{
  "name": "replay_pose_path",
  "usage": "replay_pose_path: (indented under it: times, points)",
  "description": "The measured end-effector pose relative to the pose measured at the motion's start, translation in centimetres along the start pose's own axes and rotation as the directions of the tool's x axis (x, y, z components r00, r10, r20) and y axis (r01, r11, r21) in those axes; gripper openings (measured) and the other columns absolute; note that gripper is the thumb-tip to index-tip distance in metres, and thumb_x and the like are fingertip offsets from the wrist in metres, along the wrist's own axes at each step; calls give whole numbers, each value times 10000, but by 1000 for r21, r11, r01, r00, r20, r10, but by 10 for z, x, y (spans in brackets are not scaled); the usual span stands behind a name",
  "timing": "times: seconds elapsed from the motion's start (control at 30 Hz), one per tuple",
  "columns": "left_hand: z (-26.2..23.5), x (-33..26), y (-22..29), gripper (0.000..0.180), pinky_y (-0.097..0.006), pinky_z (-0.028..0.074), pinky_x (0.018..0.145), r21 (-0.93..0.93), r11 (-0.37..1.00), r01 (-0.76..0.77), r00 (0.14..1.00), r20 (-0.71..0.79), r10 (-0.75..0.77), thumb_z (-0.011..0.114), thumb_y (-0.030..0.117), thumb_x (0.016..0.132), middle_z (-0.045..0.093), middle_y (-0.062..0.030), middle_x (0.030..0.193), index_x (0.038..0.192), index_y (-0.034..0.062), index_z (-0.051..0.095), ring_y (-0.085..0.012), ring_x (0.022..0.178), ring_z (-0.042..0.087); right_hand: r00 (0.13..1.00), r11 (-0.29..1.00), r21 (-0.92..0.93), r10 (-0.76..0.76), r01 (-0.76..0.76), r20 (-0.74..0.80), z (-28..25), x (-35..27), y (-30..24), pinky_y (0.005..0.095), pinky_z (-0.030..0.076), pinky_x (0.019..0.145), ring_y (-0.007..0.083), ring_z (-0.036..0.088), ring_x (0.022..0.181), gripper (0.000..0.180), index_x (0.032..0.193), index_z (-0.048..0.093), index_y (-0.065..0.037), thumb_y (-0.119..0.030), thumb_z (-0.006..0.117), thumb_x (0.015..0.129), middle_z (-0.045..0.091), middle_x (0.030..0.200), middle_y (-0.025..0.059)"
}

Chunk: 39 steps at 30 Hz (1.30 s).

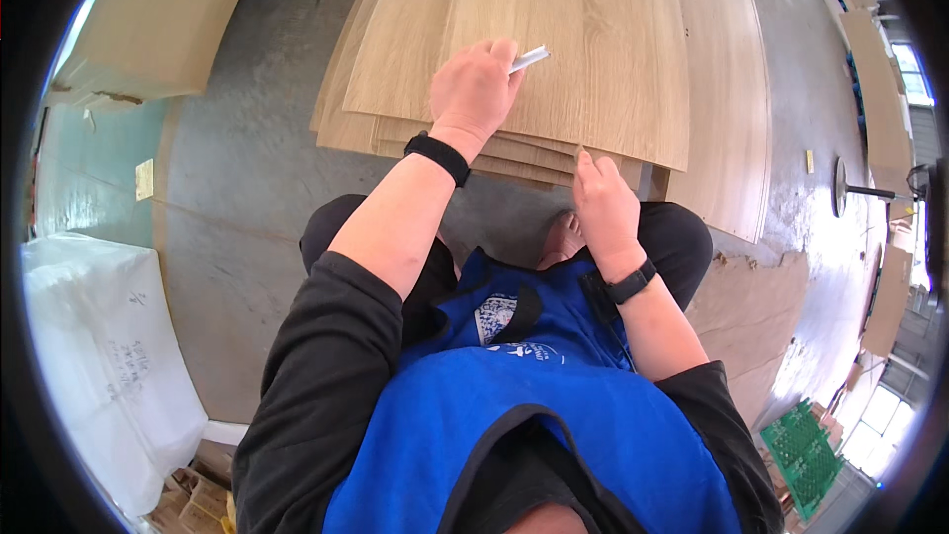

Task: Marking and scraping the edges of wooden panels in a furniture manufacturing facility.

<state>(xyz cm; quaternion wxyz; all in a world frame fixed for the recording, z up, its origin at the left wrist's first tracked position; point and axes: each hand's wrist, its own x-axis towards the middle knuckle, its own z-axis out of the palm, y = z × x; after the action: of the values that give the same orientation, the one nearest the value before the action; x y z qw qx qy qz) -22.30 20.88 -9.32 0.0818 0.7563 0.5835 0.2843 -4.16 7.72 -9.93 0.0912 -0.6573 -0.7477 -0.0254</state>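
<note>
My left hand (474, 89) is closed around a slim white stick-like piece (531, 60), whose kind I cannot make out. Its free end pokes out past the thumb side, above the top wood-grain board (603, 49). My right hand (605, 203) is at the near edge of the boards, thumb and fingers pinched together. Whatever sits between those fingertips is too small to name. Below the top board, the edges of several more boards (494, 153) show in a slightly uneven stack. Black bands circle both wrists.
Another long wood-grain board (727, 89) lies to the right of the stack. A large cardboard box (158, 20) stands at upper left, a white-wrapped block (109, 356) at lower left. Flattened cardboard (746, 321) covers floor at right, near a green plastic crate (801, 455).
</note>
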Motion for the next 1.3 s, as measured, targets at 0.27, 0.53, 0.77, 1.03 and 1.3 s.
replay_pose_path:
  times: [0.27, 0.53, 0.77, 1.03, 1.3]
  points:
    - [2, 0, 0, 189, -433, 479, 598, -8, 1000, 11, 1000, 19, -11, 609, 269, 863, 611, -67, 793, 846, 110, 510, -307, 746, 613, 998, 998, 29, -52, 53, -30, -4, 16, -7, 351, 533, 587, 256, 632, 724, 221, 1063, 618, -74, -149, 590, 857, 551, 827, 83]
    - [1, 0, -1, 166, -431, 489, 615, 11, 1000, 0, 1000, 8, 0, 608, 255, 864, 614, -67, 819, 865, 114, 519, -302, 774, 617, 999, 991, 130, -9, 14, -43, 1, 5, -2, 372, 530, 575, 275, 615, 684, 241, 1096, 602, -68, -140, 579, 868, 541, 825, 94]
    - [2, 0, 0, 162, -430, 493, 617, -6, 1000, -23, 1000, -6, 23, 616, 246, 857, 612, -77, 807, 867, 115, 521, -307, 764, 617, 988, 968, 232, -61, 93, -144, 34, -1, -30, 363, 514, 549, 288, 589, 659, 247, 1097, 589, -34, -109, 583, 861, 540, 783, 109]
    - [-1, -1, 1, 142, -412, 498, 638, 16, 1000, 16, 999, 29, -16, 643, 208, 821, 623, -58, 835, 870, 120, 541, -280, 776, 623, 983, 988, 148, 63, -38, -170, 27, 7, -17, 356, 519, 545, 290, 608, 669, 234, 1083, 595, -22, -129, 584, 875, 540, 821, 118]
    - [-2, 1, 1, 151, -412, 499, 630, 30, 1000, 7, 1000, 20, -8, 647, 220, 821, 622, -56, 828, 869, 125, 540, -279, 778, 622, 979, 968, 249, 71, -22, -191, 24, 5, -24, 361, 525, 550, 288, 606, 665, 246, 1097, 594, -26, -122, 582, 871, 541, 813, 102]
